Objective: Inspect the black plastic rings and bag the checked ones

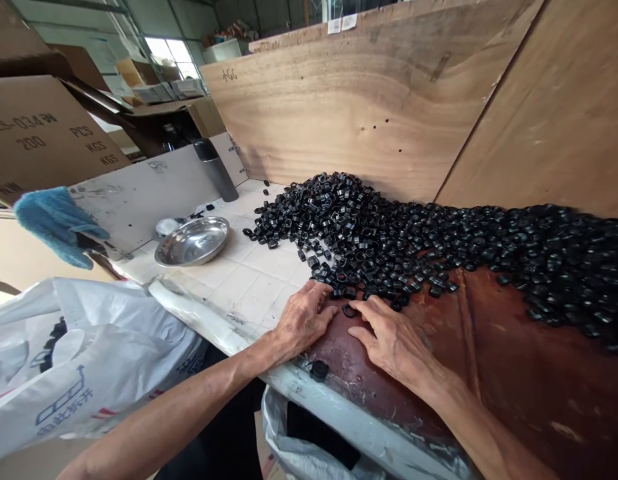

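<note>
A large heap of small black plastic rings (333,207), which look like nuts or caps, lies on the worktable. At the heap's near edge, my left hand (301,321) rests with its fingertips against the rings and its thumb apart. My right hand (396,337) is just to the right, thumb and fingers spread. A single black ring (349,311) lies between the two hands, at the tip of my right index finger; it is not pinched. Nearer the table's front edge sits a separate black cap-like piece (319,370).
Another black heap (563,267) spreads along the right, on a reddish-brown sheet (493,340). Wooden boards (359,100) wall the back. On the left are a steel bowl (193,241), a dark bottle (216,170), a blue cloth (61,217) and a white sack (113,347).
</note>
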`<state>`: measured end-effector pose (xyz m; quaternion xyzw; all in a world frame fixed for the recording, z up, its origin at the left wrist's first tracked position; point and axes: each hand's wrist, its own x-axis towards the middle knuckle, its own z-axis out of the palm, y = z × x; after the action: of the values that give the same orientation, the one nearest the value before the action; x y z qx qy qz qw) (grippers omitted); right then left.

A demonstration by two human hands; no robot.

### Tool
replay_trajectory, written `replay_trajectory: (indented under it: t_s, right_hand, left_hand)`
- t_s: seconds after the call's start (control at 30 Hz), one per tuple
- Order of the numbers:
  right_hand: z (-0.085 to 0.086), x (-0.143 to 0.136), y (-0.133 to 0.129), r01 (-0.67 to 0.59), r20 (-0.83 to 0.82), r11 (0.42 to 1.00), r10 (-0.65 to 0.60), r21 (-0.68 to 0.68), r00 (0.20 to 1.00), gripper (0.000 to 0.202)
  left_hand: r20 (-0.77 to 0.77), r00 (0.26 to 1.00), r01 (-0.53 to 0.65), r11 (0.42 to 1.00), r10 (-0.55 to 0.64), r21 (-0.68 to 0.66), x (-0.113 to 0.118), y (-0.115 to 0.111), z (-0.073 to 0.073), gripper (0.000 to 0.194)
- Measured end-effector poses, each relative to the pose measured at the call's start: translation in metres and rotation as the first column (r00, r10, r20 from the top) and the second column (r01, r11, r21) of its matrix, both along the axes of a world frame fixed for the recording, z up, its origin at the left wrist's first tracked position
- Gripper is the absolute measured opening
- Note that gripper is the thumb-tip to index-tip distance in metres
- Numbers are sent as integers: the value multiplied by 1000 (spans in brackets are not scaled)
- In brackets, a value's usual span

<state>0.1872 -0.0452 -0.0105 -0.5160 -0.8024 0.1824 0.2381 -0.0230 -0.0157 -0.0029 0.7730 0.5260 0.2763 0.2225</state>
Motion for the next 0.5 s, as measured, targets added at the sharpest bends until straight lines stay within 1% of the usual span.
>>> replay_trajectory:
  t_s: [0.03,0.07,0.1,0.17,0.2,0.23,0.27,0.33,0.4,0.5]
  right_hand:
    - [1,4,1,10,-28,1000,-10,-8,1000,31]
    - [3,9,2,49,-58,999,-49,-5,997,24]
    - [5,15,4,118,-83,993,-117,12,990,17]
    - [9,28,8,290,-99,954,-282,78,954,7]
    - [10,33,10,349,-97,931,-339,112,936,6]
    - [10,37,12,365,-90,921,-355,136,931,7]
    - [9,39,13,342,-78,929,-334,145,939,13]
    - [5,38,14,245,-46,960,-241,134,969,23]
    - [1,34,14,180,-4,975,-181,129,984,22]
    - [-1,29,12,160,50,978,-168,133,985,18]
  left_hand:
    - [3,1000,31,1000,-31,2,1,-2,0,27]
    - [20,998,53,999,-53,2,2,-4,1,28]
    - [49,997,64,998,-64,-2,3,-7,1,30]
    - [105,991,90,996,-87,-26,6,-13,2,29]
    - [111,987,117,993,-112,-36,7,-15,3,26]
    - [99,983,158,987,-154,-39,9,-16,3,25]
    - [73,977,203,979,-200,-28,12,-16,2,26]
    - [4,966,260,966,-260,7,17,-12,0,30]
    - [-33,961,276,961,-275,30,21,-8,-3,26]
    - [-2,957,290,954,-291,70,23,-5,-7,22]
